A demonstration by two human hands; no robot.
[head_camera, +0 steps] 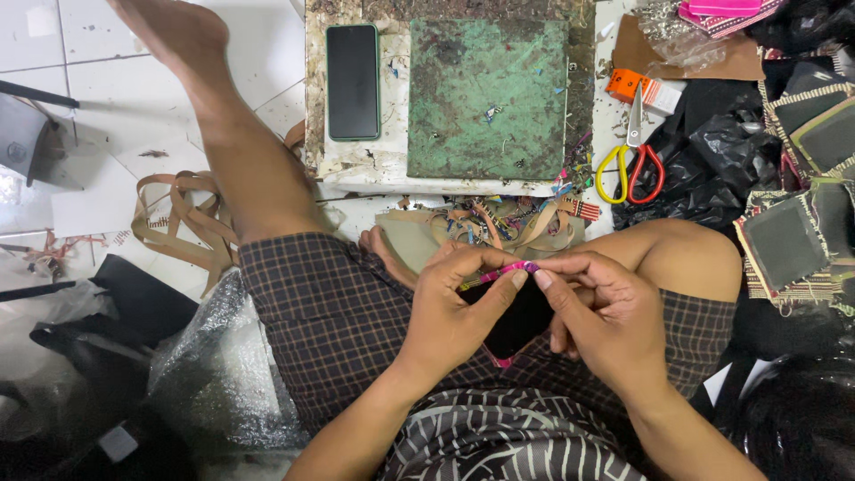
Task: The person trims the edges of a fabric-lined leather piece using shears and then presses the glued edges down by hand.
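Observation:
Both my hands meet over my lap and hold a small black patch point(519, 322) edged with a bright pink woven strip point(495, 273). My left hand point(459, 307) pinches the strip's top edge with thumb and forefinger. On the other side, my right hand point(606, 312) presses the same edge with its fingertips and cups the patch from behind. The patch's lower corner shows pink trim just above my checked shorts point(329, 321).
A worn green cutting mat point(487, 98) lies on a board ahead, a dark phone point(353, 80) beside it. Scissors with yellow and red handles point(631, 151) rest at right. Finished black patches point(784, 240) stack at far right. Tan strips point(178, 218) and bubble wrap point(214, 374) lie left.

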